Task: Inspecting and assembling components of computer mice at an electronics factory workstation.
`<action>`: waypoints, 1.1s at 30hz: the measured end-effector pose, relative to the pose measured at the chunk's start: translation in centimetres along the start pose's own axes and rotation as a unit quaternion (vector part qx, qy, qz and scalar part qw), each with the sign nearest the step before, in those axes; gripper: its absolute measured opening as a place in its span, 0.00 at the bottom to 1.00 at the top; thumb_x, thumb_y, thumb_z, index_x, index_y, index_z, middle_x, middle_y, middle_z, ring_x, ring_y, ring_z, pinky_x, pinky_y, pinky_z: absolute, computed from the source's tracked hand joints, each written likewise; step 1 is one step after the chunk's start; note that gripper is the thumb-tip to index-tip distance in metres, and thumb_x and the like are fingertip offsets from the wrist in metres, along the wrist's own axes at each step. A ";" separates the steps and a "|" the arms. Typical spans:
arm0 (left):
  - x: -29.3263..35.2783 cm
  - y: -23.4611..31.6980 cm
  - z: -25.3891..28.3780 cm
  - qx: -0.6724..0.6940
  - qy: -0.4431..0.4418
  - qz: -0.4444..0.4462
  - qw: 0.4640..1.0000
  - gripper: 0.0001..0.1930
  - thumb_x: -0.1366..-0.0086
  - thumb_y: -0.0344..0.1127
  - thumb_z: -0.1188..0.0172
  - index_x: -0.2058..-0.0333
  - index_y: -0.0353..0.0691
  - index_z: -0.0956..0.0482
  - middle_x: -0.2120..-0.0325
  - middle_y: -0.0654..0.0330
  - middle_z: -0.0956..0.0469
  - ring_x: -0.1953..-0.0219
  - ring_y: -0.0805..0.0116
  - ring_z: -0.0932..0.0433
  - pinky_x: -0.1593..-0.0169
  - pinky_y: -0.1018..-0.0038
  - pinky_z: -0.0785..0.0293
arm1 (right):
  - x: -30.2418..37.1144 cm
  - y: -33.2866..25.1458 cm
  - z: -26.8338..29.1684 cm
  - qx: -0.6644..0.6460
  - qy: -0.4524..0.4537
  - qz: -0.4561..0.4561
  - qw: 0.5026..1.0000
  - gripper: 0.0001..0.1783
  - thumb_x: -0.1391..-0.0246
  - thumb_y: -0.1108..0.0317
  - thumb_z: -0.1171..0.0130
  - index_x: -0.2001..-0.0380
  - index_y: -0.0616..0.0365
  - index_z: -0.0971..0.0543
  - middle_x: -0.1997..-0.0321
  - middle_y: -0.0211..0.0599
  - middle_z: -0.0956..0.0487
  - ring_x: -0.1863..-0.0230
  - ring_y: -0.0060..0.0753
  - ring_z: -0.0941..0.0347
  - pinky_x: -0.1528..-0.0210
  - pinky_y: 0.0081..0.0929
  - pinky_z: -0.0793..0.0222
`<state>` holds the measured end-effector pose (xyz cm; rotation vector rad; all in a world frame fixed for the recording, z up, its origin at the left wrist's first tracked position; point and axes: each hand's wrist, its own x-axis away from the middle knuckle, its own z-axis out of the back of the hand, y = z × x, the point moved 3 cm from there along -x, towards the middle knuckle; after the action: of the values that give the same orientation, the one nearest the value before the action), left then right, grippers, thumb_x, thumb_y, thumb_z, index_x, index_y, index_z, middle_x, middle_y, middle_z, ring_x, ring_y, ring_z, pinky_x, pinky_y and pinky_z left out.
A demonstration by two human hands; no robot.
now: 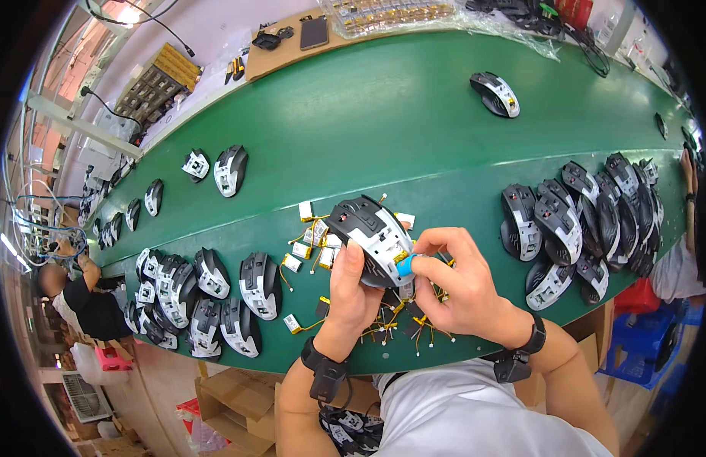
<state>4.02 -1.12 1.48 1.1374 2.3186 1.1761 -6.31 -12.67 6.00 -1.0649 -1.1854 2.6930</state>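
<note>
A black and white computer mouse (368,232) without its top cover is tilted up above the green bench, in the grip of my left hand (350,295). My left thumb presses along its near side. Over the rear of the mouse, my right hand (465,288) has its thumb and index finger closed together at the opening, with a blue finger cot (405,264) on one fingertip. Whatever those fingertips pinch is hidden. Beneath and around the mouse lie several small silver battery packs (318,233) with thin wires and white plugs (383,326).
Many similar mice crowd the bench at left (174,289) and right (558,221). Beyond a seam, a green belt-like surface (353,114) carries a few spaced mice (495,94). Cardboard boxes (235,400) stand below the bench edge; other people sit at far left and right.
</note>
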 end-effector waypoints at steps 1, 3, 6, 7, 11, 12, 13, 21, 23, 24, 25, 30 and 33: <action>-0.1 0.1 0.1 -0.002 -0.001 -0.003 1.000 0.33 0.31 0.60 0.56 0.41 0.37 0.39 0.45 0.51 0.30 0.47 0.62 0.26 0.45 0.64 0.28 | 0.0 0.4 -0.1 -0.054 -0.010 -0.020 0.998 0.15 0.65 0.80 0.38 0.68 0.58 0.23 0.59 0.38 0.26 0.64 0.40 0.29 0.62 0.33 0.31; -0.3 0.0 0.2 0.076 -0.010 0.035 0.996 0.33 0.32 0.62 0.58 0.40 0.42 0.39 0.45 0.52 0.30 0.46 0.63 0.27 0.45 0.64 0.28 | -0.5 0.7 0.2 -0.058 0.000 -0.007 0.998 0.14 0.63 0.80 0.39 0.68 0.59 0.23 0.59 0.38 0.26 0.65 0.39 0.29 0.63 0.32 0.31; -0.5 0.0 0.0 0.079 0.011 0.047 0.996 0.35 0.32 0.65 0.64 0.39 0.44 0.38 0.45 0.53 0.30 0.51 0.63 0.25 0.55 0.69 0.26 | -0.2 0.4 0.1 -0.059 0.014 -0.004 0.998 0.14 0.63 0.80 0.39 0.68 0.58 0.23 0.59 0.37 0.26 0.65 0.39 0.29 0.63 0.32 0.31; -0.4 0.2 -0.1 0.064 0.041 0.040 0.996 0.37 0.33 0.67 0.67 0.39 0.43 0.38 0.46 0.53 0.29 0.56 0.64 0.22 0.65 0.73 0.22 | -0.1 0.2 0.1 -0.055 0.022 -0.005 0.998 0.15 0.64 0.80 0.39 0.68 0.58 0.23 0.60 0.37 0.26 0.65 0.39 0.29 0.63 0.31 0.31; -0.3 0.2 0.3 0.057 -0.023 0.019 0.998 0.33 0.31 0.62 0.60 0.41 0.40 0.38 0.45 0.51 0.30 0.48 0.62 0.26 0.47 0.65 0.27 | -0.1 0.1 -0.5 -0.019 0.016 0.029 0.999 0.16 0.65 0.80 0.39 0.67 0.57 0.22 0.60 0.36 0.27 0.65 0.39 0.29 0.64 0.31 0.31; -0.4 0.0 0.6 0.039 -0.012 0.015 0.999 0.33 0.31 0.60 0.58 0.42 0.37 0.37 0.47 0.50 0.28 0.50 0.62 0.25 0.48 0.66 0.26 | -0.1 0.0 -0.5 0.013 0.000 0.025 1.000 0.16 0.65 0.80 0.39 0.68 0.57 0.22 0.61 0.36 0.27 0.66 0.39 0.29 0.65 0.32 0.32; -0.6 -0.3 0.6 -0.017 0.008 0.000 1.000 0.32 0.31 0.59 0.57 0.42 0.36 0.37 0.48 0.49 0.28 0.51 0.62 0.24 0.49 0.67 0.26 | -0.1 0.1 -0.6 0.044 -0.015 0.024 0.999 0.16 0.66 0.80 0.39 0.68 0.57 0.22 0.61 0.36 0.27 0.66 0.39 0.30 0.65 0.32 0.32; -0.5 1.0 -0.3 0.015 -0.001 0.005 1.000 0.29 0.31 0.54 0.61 0.42 0.38 0.36 0.49 0.51 0.26 0.51 0.62 0.24 0.48 0.66 0.27 | -0.3 -0.3 -0.1 -0.077 0.033 0.010 0.996 0.13 0.62 0.80 0.39 0.68 0.62 0.24 0.66 0.42 0.23 0.67 0.45 0.26 0.64 0.35 0.28; -1.0 1.2 -0.2 0.000 0.022 0.026 0.999 0.26 0.31 0.51 0.58 0.43 0.38 0.34 0.51 0.53 0.24 0.54 0.63 0.22 0.54 0.68 0.23 | -0.2 -0.1 0.1 -0.085 0.029 0.024 0.996 0.12 0.63 0.80 0.39 0.69 0.62 0.24 0.66 0.43 0.23 0.67 0.45 0.26 0.64 0.35 0.28; -1.1 1.6 0.4 -0.034 0.038 0.059 0.997 0.23 0.31 0.48 0.56 0.44 0.38 0.34 0.53 0.54 0.24 0.55 0.64 0.21 0.57 0.68 0.21 | -0.2 0.0 -0.2 -0.078 0.020 0.025 0.996 0.12 0.63 0.80 0.39 0.69 0.62 0.24 0.66 0.43 0.23 0.68 0.45 0.26 0.65 0.35 0.28; -1.4 1.9 0.4 -0.063 0.050 0.092 0.993 0.21 0.31 0.45 0.54 0.45 0.38 0.33 0.54 0.55 0.23 0.56 0.65 0.20 0.60 0.69 0.20 | -0.1 0.2 0.0 -0.084 0.020 0.044 0.995 0.12 0.63 0.80 0.39 0.69 0.62 0.24 0.66 0.43 0.23 0.68 0.45 0.26 0.65 0.35 0.28; -7.5 5.5 -0.2 -0.153 0.024 0.057 0.986 0.26 0.35 0.41 0.45 0.44 0.33 0.39 0.60 0.49 0.23 0.67 0.59 0.17 0.69 0.68 0.18 | 0.2 0.4 0.0 -0.079 0.015 0.016 0.997 0.11 0.63 0.81 0.41 0.70 0.62 0.24 0.68 0.44 0.23 0.68 0.46 0.27 0.66 0.35 0.30; -11.3 7.4 2.1 -0.408 0.099 0.089 0.903 0.31 0.37 0.40 0.44 0.41 0.28 0.42 0.57 0.44 0.24 0.63 0.51 0.18 0.62 0.65 0.20 | 0.0 0.5 -0.6 -0.069 0.019 0.020 0.997 0.11 0.62 0.81 0.41 0.70 0.62 0.24 0.69 0.44 0.24 0.68 0.46 0.27 0.65 0.35 0.30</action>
<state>16.25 -6.06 5.10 0.9229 1.5296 2.1233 -5.78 -12.65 5.35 -1.1622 -1.3773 2.6397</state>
